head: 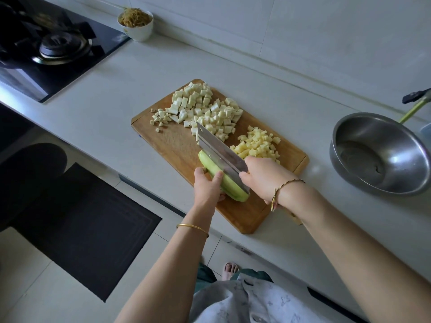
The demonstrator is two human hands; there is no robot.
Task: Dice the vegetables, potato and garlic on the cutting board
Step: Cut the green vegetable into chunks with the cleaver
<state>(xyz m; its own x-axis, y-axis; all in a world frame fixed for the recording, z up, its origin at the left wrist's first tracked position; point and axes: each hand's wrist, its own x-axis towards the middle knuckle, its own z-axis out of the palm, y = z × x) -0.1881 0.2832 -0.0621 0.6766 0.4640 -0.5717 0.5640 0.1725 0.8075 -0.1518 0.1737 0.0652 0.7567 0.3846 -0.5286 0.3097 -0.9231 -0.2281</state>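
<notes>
A wooden cutting board [172,145] lies slantwise on the white counter. On it are a pile of pale diced vegetable [207,108], a pile of yellow diced potato [256,143] and cut garlic pieces [161,117] at the far left end. A long pale green vegetable [229,185] lies near the board's front edge. My left hand [207,185] holds it from the left, thumb and fingers curled over it. My right hand [265,176] grips the handle of a steel cleaver [219,150], whose blade lies lengthwise along the green vegetable.
A steel bowl [380,155] stands on the counter to the right of the board, with a green-handled tool [415,106] behind it. A white bowl of shredded food [137,22] sits at the back wall. A black gas hob [46,47] is at the far left.
</notes>
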